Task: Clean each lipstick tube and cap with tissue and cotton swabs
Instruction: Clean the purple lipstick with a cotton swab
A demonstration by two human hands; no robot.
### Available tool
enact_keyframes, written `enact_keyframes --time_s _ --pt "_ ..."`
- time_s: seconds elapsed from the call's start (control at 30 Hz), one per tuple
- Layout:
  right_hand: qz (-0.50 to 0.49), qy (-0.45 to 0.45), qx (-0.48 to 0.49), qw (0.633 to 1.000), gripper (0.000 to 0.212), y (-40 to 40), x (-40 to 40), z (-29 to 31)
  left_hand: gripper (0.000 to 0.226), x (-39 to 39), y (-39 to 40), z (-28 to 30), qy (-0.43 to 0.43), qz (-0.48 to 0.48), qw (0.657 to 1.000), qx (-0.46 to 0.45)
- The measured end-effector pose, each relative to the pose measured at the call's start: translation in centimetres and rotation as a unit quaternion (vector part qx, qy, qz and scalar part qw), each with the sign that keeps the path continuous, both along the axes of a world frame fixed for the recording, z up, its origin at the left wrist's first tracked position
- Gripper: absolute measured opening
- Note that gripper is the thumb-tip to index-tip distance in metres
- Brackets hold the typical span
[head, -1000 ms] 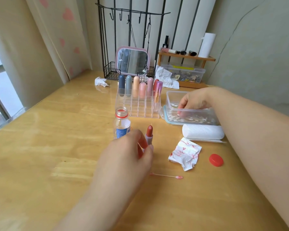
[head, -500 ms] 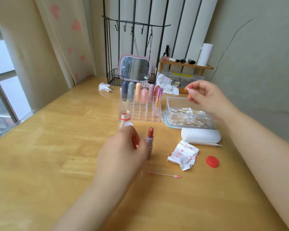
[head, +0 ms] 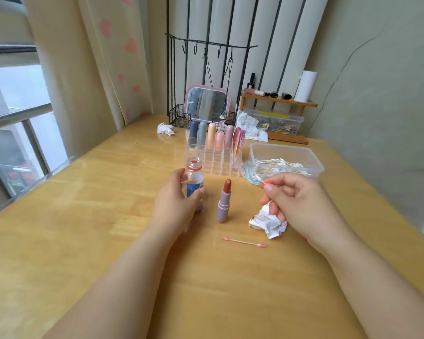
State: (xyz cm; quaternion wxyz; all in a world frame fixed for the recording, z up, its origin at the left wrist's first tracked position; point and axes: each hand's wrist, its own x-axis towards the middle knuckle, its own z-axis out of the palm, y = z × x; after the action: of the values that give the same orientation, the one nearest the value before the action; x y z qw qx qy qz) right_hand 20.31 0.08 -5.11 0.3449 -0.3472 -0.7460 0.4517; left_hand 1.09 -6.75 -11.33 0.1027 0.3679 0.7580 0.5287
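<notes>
Open lipstick tube (head: 223, 203) stands upright mid-table, red bullet exposed, no cap on it; free of both hands, probably parked so the swab can be wetted first. Left hand (head: 175, 199) wraps the small uncapped bottle (head: 194, 178), steadying it on the table (head: 83, 228). Right hand (head: 294, 204) pinches a fresh cotton swab (head: 263, 182) between thumb and forefinger, tip aimed toward the bottle, likely for dipping. Stained tissue (head: 267, 222) lies under that hand; used pink swab (head: 244, 242) lies nearer. Swab box (head: 285, 152) and lipstick rack (head: 213, 157) behind.
</notes>
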Motion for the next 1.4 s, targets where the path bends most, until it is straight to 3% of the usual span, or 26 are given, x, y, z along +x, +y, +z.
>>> enact_keyframes --time_s 0.13,0.2,0.33,0.47,0.6,0.77,0.97,1.23,1.4 --pt "0.008 -0.007 0.050 0.999 0.012 -0.8 0.3 -0.6 0.047 0.0 0.0 0.0 -0.085 -0.004 0.995 0.056" --pt "-0.008 -0.020 0.084 0.996 0.022 -0.6 0.6 -0.9 0.037 0.3 -0.2 0.4 -0.074 -0.004 0.994 0.083" --pt "-0.006 -0.021 0.080 0.997 0.037 -0.5 1.4 -0.8 0.039 0.1 -0.8 1.6 0.075 0.041 0.989 0.123" --pt "0.026 0.018 0.103 0.994 0.022 -1.5 1.7 0.4 0.040 0.7 -2.2 3.3 0.195 0.046 0.966 0.165" --pt "-0.028 0.061 0.173 0.983 0.019 -2.1 1.9 1.2 0.042 1.6 -3.0 4.5 0.273 0.025 0.942 0.194" --pt "-0.035 0.022 0.323 0.946 0.013 -1.8 1.4 3.8 0.045 2.1 -2.9 4.5 0.300 -0.009 0.936 0.185" --pt "0.044 -0.117 0.478 0.869 0.008 -0.3 -0.9 6.5 0.043 2.1 -2.4 4.0 0.311 -0.012 0.934 0.177" --pt "0.100 -0.135 0.499 0.850 0.015 0.3 -2.6 6.0 0.045 1.3 -2.0 3.5 0.337 0.002 0.928 0.161" --pt "0.090 -0.110 0.470 0.871 0.016 0.8 -3.2 4.8 0.046 1.3 -2.1 3.6 0.333 0.009 0.930 0.157"
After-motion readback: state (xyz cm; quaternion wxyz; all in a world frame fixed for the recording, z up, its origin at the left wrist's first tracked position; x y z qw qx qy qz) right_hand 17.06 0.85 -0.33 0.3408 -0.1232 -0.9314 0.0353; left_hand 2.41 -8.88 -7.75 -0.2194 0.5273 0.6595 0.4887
